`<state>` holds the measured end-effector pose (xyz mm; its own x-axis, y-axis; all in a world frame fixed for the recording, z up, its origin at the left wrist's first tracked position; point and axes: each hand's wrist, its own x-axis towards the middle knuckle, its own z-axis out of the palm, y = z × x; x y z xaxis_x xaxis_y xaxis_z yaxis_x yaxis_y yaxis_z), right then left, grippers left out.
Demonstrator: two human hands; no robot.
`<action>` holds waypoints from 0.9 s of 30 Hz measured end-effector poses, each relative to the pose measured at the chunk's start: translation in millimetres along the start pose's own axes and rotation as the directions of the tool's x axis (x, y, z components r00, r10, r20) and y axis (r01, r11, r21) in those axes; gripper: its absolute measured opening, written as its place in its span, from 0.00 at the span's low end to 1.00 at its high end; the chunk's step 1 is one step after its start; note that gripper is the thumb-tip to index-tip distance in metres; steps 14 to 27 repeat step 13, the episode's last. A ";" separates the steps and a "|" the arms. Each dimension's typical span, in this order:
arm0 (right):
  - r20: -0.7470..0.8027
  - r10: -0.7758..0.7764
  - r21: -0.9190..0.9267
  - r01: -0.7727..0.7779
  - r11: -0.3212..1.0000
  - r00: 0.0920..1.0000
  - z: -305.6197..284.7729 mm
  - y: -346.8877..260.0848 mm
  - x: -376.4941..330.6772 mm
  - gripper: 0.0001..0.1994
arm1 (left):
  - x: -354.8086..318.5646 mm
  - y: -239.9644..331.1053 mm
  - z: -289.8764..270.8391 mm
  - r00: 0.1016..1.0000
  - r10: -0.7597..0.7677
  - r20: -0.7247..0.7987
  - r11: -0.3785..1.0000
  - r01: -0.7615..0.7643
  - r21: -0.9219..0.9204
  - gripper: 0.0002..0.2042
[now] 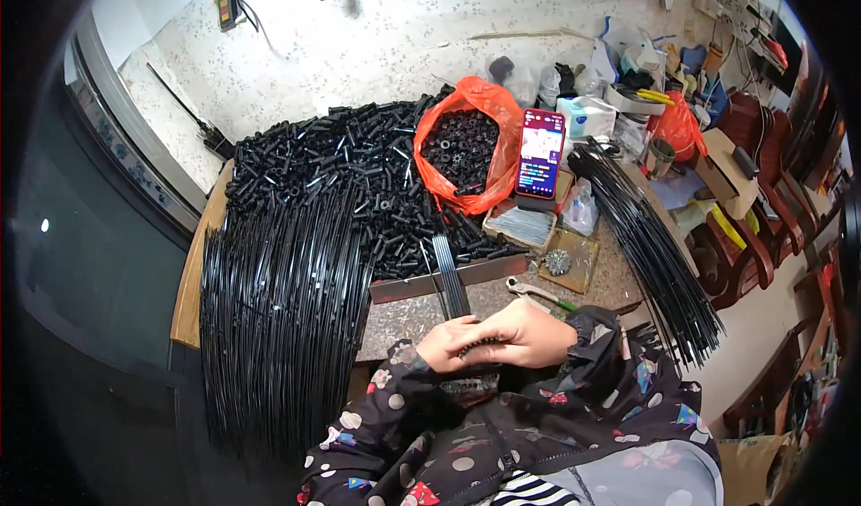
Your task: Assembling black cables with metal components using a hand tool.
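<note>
My left hand (439, 344) and my right hand (523, 334) meet at the table's front edge, both with fingers closed. A small bundle of thin dark rods (452, 282) with pale, shiny upper ends runs up from the left hand over the table. Between my hands shows a narrow dark ribbed strip (478, 345), perhaps the rods' lower ends; the fingers mostly cover it. Just beyond the right hand lie pliers (543, 292) with a green handle. Past the rods' tips spreads a big heap of short black tubes (332, 152).
Long black rods (282, 327) hang over the table's front left; another bundle (641, 237) lies at the right. A red plastic bag (428, 178) holds black ring-shaped parts. Beside it stand a lit phone (540, 153) and a box of thin silvery pins (523, 226). A spiky metal piece (558, 262) lies near.
</note>
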<state>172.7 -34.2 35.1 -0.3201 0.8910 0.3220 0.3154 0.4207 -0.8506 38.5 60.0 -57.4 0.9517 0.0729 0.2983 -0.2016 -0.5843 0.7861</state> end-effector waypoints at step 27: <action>-0.450 0.256 -0.437 -0.461 0.772 0.856 -66.8 86.2 30.5 0.09 | 17.9 57.2 -35.8 1.000 0.023 0.003 0.954 -0.021 -0.299 0.10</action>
